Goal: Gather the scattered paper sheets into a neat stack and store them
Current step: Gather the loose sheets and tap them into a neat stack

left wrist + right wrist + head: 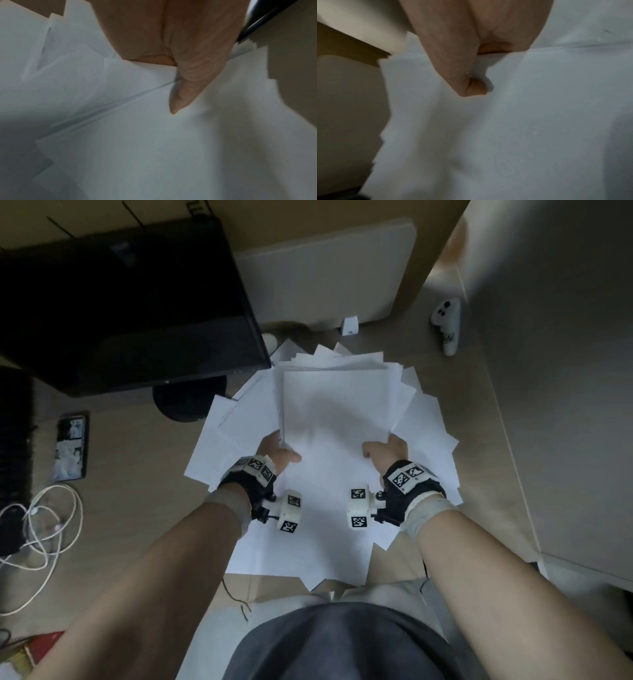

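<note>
A loose pile of white paper sheets [337, 409] lies fanned out on the wooden desk [137, 474], corners pointing in many directions. My left hand [279, 455] grips the pile's left side, thumb on top and fingers hidden beneath. My right hand [385, 451] grips its right side the same way. In the left wrist view the left thumb [187, 81] presses down on the sheets [137, 148] beside a layered edge. In the right wrist view the right thumb [467, 83] lies bent on the top sheet [522, 121]. More sheets [308, 542] spread beneath, toward me.
A black monitor [130, 313] and its round base [190, 398] stand at the left. A phone [71, 448] and white cable [44, 529] lie left of the papers. A white pad [325, 275], a small white cube [350, 325] and a white controller [447, 325] sit behind.
</note>
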Available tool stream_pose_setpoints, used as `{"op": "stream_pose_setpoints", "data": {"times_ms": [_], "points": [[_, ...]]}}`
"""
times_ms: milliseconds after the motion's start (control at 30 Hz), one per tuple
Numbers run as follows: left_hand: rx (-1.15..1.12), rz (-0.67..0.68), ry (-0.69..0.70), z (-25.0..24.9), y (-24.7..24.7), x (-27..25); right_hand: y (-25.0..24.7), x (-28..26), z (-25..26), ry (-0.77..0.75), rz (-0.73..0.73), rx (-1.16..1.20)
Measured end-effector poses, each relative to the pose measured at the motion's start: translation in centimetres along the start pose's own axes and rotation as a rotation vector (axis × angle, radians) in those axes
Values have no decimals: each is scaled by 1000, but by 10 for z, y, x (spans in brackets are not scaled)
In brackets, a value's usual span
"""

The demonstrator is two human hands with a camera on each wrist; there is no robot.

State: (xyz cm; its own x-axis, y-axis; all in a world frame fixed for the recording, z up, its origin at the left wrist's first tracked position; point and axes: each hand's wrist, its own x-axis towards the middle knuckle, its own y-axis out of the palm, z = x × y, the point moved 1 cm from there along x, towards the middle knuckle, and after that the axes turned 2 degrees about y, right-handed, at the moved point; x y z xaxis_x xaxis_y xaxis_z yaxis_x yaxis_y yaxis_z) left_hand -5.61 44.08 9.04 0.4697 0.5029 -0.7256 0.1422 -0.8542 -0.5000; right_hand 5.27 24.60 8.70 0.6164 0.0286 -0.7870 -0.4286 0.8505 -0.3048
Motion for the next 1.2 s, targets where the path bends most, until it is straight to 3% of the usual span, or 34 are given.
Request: {"op": "stream_pose_setpoints", "data": {"times_ms": [200,333,467,567,700,900,1033,1100,1200], "points": [[-342,-148,45,-24,-12,-35,-27,-20,39,-178,-1,151],[-311,-131,11,-7,-2,-50,-33,-15,28,-154,176,88],[-289,-199,0,6,5,-65,-29,-17,19,-224,192,-107],[-360,-285,36,9,7,-76,-22,-27,25,-316,211,-82],[-555,-394,54,5,-3,-93,-13,-35,39,-445,134,-35],[-589,-397,152,5,-34,-110,-16,-81,53,-639,4,-7],[-478,-369,227,12,-36,-113,-17,-110,48,-569,-122,-150],[-471,-365,305,11,-37,-112,-17,-112,45,-593,-59,-87],[-444,-363,316,8,-41,-109,-17,-109,46,-604,-3,-9]]}}
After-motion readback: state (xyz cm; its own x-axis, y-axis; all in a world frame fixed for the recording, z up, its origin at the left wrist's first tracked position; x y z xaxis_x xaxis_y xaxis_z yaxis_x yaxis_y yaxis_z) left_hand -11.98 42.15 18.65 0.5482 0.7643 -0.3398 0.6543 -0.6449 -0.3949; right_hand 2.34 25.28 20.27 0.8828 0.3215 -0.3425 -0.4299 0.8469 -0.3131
